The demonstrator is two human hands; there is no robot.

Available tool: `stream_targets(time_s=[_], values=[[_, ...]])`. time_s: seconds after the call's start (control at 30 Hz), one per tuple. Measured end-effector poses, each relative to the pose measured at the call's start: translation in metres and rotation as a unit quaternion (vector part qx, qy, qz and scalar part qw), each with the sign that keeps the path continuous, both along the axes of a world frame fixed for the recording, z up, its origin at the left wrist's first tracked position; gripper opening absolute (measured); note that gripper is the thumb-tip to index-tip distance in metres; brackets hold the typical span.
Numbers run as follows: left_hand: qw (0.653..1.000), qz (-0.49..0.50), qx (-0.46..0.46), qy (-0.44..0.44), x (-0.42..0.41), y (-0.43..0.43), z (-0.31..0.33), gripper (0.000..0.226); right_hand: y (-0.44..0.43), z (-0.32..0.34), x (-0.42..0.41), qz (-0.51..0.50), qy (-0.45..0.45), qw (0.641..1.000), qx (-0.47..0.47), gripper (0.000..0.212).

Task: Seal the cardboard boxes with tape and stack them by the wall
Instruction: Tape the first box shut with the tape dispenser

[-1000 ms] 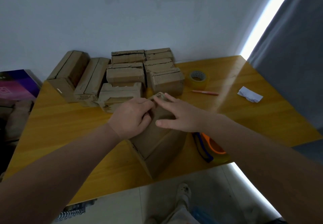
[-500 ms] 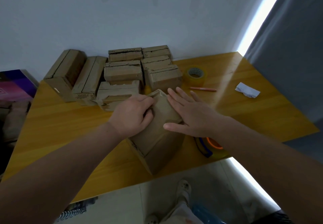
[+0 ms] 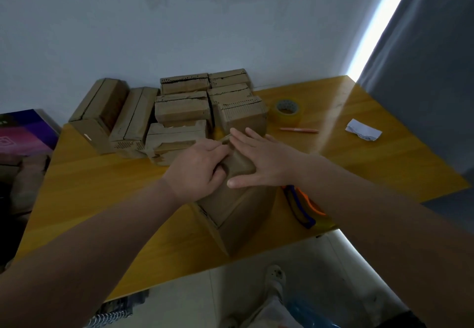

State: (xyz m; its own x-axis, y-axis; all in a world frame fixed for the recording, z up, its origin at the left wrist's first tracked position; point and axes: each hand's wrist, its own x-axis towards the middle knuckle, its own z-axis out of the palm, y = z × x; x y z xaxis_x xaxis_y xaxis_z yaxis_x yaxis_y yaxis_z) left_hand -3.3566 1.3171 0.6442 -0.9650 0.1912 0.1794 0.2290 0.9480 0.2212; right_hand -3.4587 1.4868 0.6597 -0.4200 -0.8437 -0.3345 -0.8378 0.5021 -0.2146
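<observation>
**Both hands pressing the top of a closed box at the table's near edge**

Nearest the camera, a cardboard box [image 3: 236, 215] stands on the yellow table [image 3: 97, 194], one corner toward the person and close to the near edge. Its flaps are folded down, so nothing inside can be seen. The left hand [image 3: 197, 168] rests on the top with its fingers curled around the far flap edge, gripping it. The right hand [image 3: 266, 161] lies flat and spread on the top, palm down, pressing rather than grasping, thumb stretched toward the left hand.

Just right of the box, partly hidden by the right forearm, lies a tape dispenser [image 3: 305, 207] with orange and blue parts.

Farther back, a cluster of closed cardboard boxes [image 3: 179, 112] sits against the wall [image 3: 230, 20], touching one another; two longer ones lie angled on the left. Their contents are not visible. Right of the cluster stands a roll of clear tape [image 3: 287, 110], with an orange pen [image 3: 298, 130] lying just in front of it and a crumpled piece of white paper [image 3: 363, 130] well to the right.
</observation>
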Motion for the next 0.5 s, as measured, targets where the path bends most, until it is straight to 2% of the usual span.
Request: stream_targets(time_s=[0.17, 0.37, 0.43, 0.5], values=[[1.0, 0.005, 0.025, 0.012, 0.0, -0.001, -0.003, 0.04, 0.012, 0.002, 0.005, -0.007, 0.004, 1.0, -0.021, 0.102], [0.999, 0.016, 0.014, 0.035, -0.004, 0.0, -0.006, 0.047, 0.047, 0.006, 0.022, -0.038, 0.005, 0.997, -0.064, 0.092], [0.999, 0.032, 0.005, 0.015, -0.005, 0.002, -0.005, 0.059, 0.057, 0.002, 0.025, -0.063, 0.034, 0.991, -0.116, 0.079], [0.998, 0.062, -0.019, -0.012, -0.005, 0.007, -0.001, 0.077, 0.063, -0.004, 0.027, -0.091, 0.07, 0.969, -0.219, 0.064]])
